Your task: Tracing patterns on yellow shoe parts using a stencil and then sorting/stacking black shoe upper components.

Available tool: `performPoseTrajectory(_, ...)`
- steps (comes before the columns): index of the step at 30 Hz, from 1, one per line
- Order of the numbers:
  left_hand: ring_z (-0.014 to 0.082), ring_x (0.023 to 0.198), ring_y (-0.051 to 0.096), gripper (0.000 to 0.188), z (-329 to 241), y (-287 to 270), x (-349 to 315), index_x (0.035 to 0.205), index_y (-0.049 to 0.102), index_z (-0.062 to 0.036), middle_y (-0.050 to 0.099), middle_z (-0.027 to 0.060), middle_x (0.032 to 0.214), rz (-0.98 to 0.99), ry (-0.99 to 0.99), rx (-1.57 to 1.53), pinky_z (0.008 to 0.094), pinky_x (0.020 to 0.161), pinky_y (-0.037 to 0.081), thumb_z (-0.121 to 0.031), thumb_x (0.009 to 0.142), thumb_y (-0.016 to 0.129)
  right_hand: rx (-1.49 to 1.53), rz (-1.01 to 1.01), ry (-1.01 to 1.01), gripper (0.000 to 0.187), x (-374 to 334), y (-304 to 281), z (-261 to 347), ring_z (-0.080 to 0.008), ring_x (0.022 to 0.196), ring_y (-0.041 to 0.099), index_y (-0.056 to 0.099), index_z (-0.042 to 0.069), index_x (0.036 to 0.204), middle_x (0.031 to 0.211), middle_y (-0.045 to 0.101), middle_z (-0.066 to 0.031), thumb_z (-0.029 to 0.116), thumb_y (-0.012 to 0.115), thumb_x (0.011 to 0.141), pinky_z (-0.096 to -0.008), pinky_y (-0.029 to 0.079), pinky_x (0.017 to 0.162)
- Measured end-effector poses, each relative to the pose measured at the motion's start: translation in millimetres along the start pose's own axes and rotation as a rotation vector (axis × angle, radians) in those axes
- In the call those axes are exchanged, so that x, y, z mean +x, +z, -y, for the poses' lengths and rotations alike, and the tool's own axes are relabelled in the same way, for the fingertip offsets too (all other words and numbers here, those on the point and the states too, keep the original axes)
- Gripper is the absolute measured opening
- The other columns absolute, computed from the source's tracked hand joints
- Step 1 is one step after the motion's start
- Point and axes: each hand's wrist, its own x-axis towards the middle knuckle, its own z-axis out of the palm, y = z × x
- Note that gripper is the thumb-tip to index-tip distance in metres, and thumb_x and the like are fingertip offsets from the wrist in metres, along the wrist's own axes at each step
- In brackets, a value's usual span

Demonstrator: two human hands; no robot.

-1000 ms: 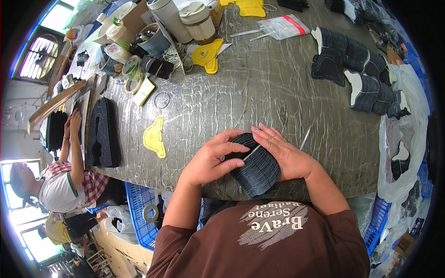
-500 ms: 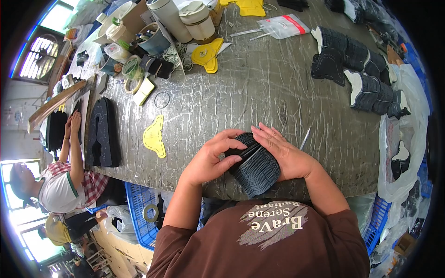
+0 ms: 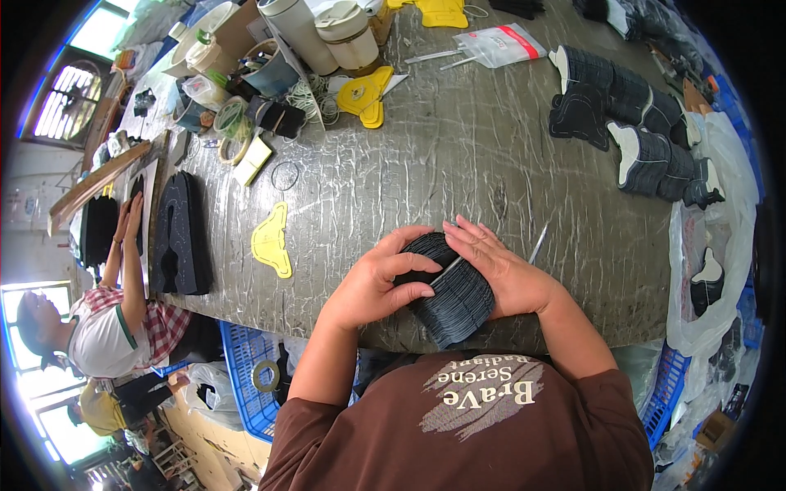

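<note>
A thick stack of thin black cut pieces [image 3: 453,309] stands on edge near the front of the table, its layered edges fanned toward me. My left hand [image 3: 378,280] grips its left side, with the thumb and a finger at a gap between the layers; a pale line shows along that gap. Along the right side my right hand [image 3: 506,274] lies pressed, its fingers bent over the far end. A thin silver pen-like tool [image 3: 539,244] rests on the table just beyond my right hand. The far underside of the stack is hidden.
A yellow template [image 3: 272,240] lies to the left, near a tall dark stack of cut pieces [image 3: 184,233]. Cups and tubs [image 3: 274,75] crowd the far left. More black stacks [image 3: 647,159] stand at right beside a plastic bag [image 3: 720,164]. A co-worker [image 3: 106,327] sits left.
My left thumb has shifted slightly right, and the gap in the stack's layers has moved toward me. My right hand stays in place. The co-worker's hands have moved a little.
</note>
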Motion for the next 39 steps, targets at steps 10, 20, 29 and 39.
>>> performPoseTrajectory(10,0.0346,0.121,0.054,0.025,-3.3,-0.4,0.2,0.103,0.07,-0.0046,0.051,0.0214,0.134,-0.005,-0.015,-0.016,0.0408,0.098,0.045,-0.003,0.078,0.071,-0.008,-0.01,-0.014,0.126,-0.6,0.7,-1.0,-0.0355,0.146,0.017,0.023,0.015,0.152,0.157,0.024,-0.0126,0.032,0.092,0.048,-0.054,0.015,0.117)
performPoseTrajectory(20,0.0351,0.121,0.052,0.029,-12.5,0.5,0.7,0.102,0.071,-0.0058,0.044,0.0215,0.139,0.024,0.014,0.081,0.0411,0.101,0.043,-0.012,0.075,0.078,0.005,-0.005,-0.013,0.127,0.1,-0.5,-0.7,-0.0359,0.146,0.018,0.022,0.015,0.152,0.157,0.024,-0.0128,0.03,0.092,0.047,-0.0541,0.017,0.117)
performPoseTrajectory(29,0.0351,0.122,0.052,0.038,1.0,3.1,-0.7,0.102,0.072,-0.01,0.046,0.0184,0.139,-0.011,0.032,0.018,0.0413,0.099,0.045,-0.02,0.067,0.083,-0.006,0.006,-0.002,0.128,-0.1,0.6,-2.1,-0.0353,0.146,0.017,0.022,0.017,0.152,0.157,0.024,-0.0126,0.031,0.093,0.047,-0.0538,0.016,0.118)
performPoseTrajectory(39,0.0331,0.122,0.052,0.034,8.9,4.1,-0.6,0.102,0.073,-0.0105,0.045,0.0173,0.14,-0.011,0.045,-0.077,0.0402,0.1,0.044,-0.018,0.07,0.082,0.0,0.005,-0.005,0.128,-0.4,0.8,-1.8,-0.0347,0.146,0.017,0.022,0.018,0.152,0.157,0.023,-0.0118,0.031,0.093,0.046,-0.0535,0.016,0.118)
